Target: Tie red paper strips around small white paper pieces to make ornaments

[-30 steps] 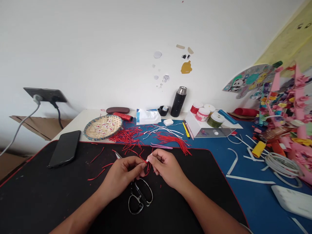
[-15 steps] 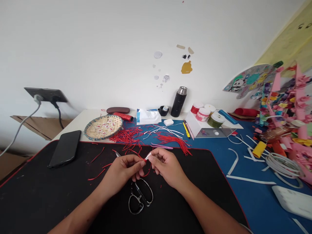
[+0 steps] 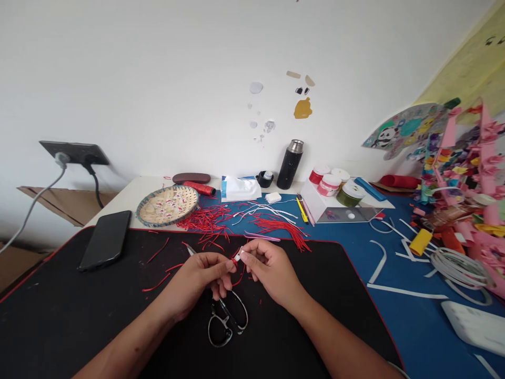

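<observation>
Over the black mat point(image 3: 292, 337), my left hand point(image 3: 209, 273) pinches a red cord point(image 3: 235, 261) between thumb and index finger. Right beside it, my right hand point(image 3: 268, 266) is closed on a small white strip point(image 3: 239, 255) that meets the red cord at the fingertips. How the two are joined is too small to tell. A loose tail of red cord hangs below, between the hands. Under my left hand lie scissors point(image 3: 229, 318); their handles show in front, a blade tip peeks out behind, and the middle is hidden.
Red cord pieces point(image 3: 205, 221) and white cords point(image 3: 264, 210) lie behind the hands, near a woven basket point(image 3: 168, 205). A phone point(image 3: 105, 239) rests at left. A black flask point(image 3: 290, 164), jars point(image 3: 329, 184) and paper strips point(image 3: 406, 291) are to the right.
Both hands stay nearly in place. The white strip between the fingertips has shifted slightly, and more red cord shows beside it. My left wrist has turned a little.
</observation>
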